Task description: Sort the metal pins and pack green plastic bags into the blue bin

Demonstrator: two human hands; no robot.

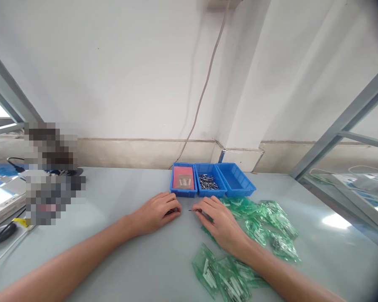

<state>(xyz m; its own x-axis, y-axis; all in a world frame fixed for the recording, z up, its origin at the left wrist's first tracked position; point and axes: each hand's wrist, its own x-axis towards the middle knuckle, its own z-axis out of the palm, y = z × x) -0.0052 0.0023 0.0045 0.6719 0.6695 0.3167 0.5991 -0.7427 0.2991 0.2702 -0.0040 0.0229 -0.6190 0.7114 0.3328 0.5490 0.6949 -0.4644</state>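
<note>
My left hand rests on the table with curled fingers, closed over a few small dark metal pieces that only partly show. Opposite it, my right hand pinches a thin dark metal pin between thumb and forefinger, its tip pointing toward the left hand. Just beyond the hands, a blue bin holds many small shiny metal pieces. Beside it on the left, another blue bin contains a pink sheet with a small clear bag on top.
A third blue bin stands at the right of the row. Green plastic bags with white and metallic pieces lie around my right forearm, more bags nearer me. Cables and a dark device lie far left; a wall rises behind.
</note>
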